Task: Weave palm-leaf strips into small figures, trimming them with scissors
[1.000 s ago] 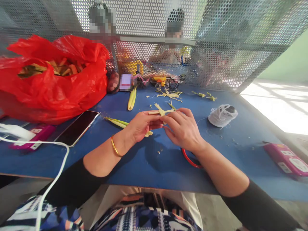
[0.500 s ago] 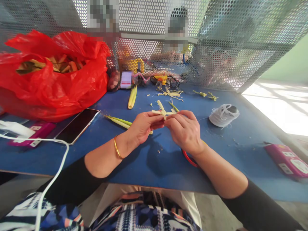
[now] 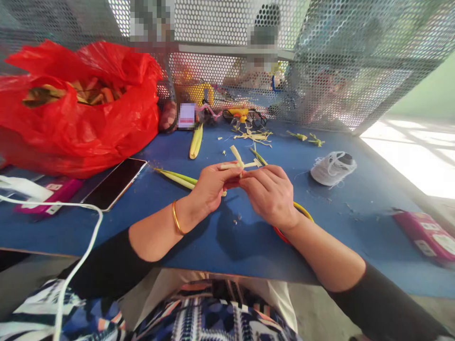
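Both of my hands meet over the middle of the blue table (image 3: 199,227). Between their fingertips is a small knot of pale folded leaf strips (image 3: 237,155), its ends sticking up and out to the sides. My left hand (image 3: 212,187) pinches it from the left, thumb on top. My right hand (image 3: 268,193) grips its lower right side, fingers curled; the exact hold is hidden. A long green-and-cream leaf (image 3: 176,177) lies beneath and left of my left hand. Behind my right wrist, a red and yellow ring (image 3: 304,211) shows in part.
A red plastic bag (image 3: 117,137) stuffed with dry husks fills the left. Nearby lie a phone (image 3: 115,183) and a white cable (image 3: 93,241). A white thread spool (image 3: 332,169) stands right, beyond it a magenta box (image 3: 424,234). A perforated metal screen (image 3: 220,28) closes the back.
The strip pointing up from the knot has tilted further left, and the left strip lies closer to my left fingers. My right hand has shifted slightly left and down.
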### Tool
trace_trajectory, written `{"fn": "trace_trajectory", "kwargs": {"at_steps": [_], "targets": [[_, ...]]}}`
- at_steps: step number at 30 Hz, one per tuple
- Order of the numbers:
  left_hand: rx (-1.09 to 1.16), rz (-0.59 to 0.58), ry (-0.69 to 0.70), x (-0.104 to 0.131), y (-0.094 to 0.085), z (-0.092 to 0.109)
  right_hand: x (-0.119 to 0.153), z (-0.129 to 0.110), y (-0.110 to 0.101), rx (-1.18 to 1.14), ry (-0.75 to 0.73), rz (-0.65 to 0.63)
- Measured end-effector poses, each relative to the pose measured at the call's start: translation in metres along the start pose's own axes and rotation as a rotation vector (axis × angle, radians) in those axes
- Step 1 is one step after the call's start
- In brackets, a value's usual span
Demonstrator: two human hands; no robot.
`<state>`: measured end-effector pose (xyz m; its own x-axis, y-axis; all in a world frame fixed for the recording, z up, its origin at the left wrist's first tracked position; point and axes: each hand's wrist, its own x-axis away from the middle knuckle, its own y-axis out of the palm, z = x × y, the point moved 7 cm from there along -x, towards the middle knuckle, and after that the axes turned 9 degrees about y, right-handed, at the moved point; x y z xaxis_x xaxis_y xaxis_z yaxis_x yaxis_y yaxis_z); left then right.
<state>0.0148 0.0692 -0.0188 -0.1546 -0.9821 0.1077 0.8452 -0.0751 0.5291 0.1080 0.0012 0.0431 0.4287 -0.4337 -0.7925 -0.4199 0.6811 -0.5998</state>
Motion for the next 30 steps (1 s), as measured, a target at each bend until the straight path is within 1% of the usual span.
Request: {"fn": "trace_trajectory", "kwargs": {"at_steps": [3, 6, 10, 12, 13, 14, 15, 17, 18, 19, 20, 21, 23, 24, 25, 27, 30], "targets": [[0.009, 0.015, -0.006, 0.0, -0.001, 0.0, 0.001, -0.001, -0.001, 0.0, 0.0, 0.027], [0.015, 0.041, -0.013, 0.0, -0.003, 0.001, 0.001, -0.006, -0.003, 0.022, -0.035, 0.043], [0.016, 0.072, -0.02, 0.0, -0.004, -0.001, 0.0, -0.011, -0.002, 0.029, -0.052, 0.04], [0.01, 0.071, -0.022, -0.001, -0.004, -0.001, 0.0, -0.011, -0.001, -0.02, -0.044, 0.021], [0.003, 0.063, -0.024, -0.001, -0.004, 0.0, -0.001, -0.008, -0.001, -0.08, -0.019, 0.007], [-0.002, 0.051, -0.026, -0.002, -0.003, 0.001, -0.003, -0.003, -0.002, -0.164, 0.03, -0.009], [-0.005, 0.04, -0.028, -0.002, -0.003, 0.003, -0.005, 0.005, -0.002, -0.259, 0.11, -0.018], [-0.01, 0.016, -0.051, -0.003, -0.001, 0.007, -0.006, 0.027, -0.002, -0.41, 0.339, 0.001], [-0.015, 0.002, -0.073, -0.003, -0.001, 0.009, -0.005, 0.039, -0.001, -0.448, 0.463, 0.008], [-0.023, -0.013, -0.093, -0.002, 0.0, 0.01, -0.003, 0.049, 0.003, -0.466, 0.577, -0.014], [-0.034, -0.026, -0.109, -0.002, 0.0, 0.01, -0.001, 0.057, 0.008, -0.477, 0.673, -0.073], [-0.048, -0.037, -0.117, -0.002, 0.0, 0.011, 0.002, 0.061, 0.016, -0.493, 0.746, -0.166], [-0.078, -0.041, -0.113, -0.002, 0.0, 0.011, 0.008, 0.061, 0.032, -0.549, 0.829, -0.363], [-0.098, -0.047, -0.106, -0.002, -0.001, 0.011, 0.01, 0.059, 0.037, -0.574, 0.849, -0.417], [-0.127, -0.062, -0.1, -0.002, -0.001, 0.009, 0.011, 0.058, 0.039, -0.591, 0.859, -0.432], [-0.21, -0.1, -0.067, -0.002, 0.001, 0.007, 0.012, 0.053, 0.039, -0.601, 0.864, -0.417], [-0.312, -0.112, 0.041, -0.002, 0.002, 0.008, 0.013, 0.044, 0.039, -0.576, 0.843, -0.425]]}}
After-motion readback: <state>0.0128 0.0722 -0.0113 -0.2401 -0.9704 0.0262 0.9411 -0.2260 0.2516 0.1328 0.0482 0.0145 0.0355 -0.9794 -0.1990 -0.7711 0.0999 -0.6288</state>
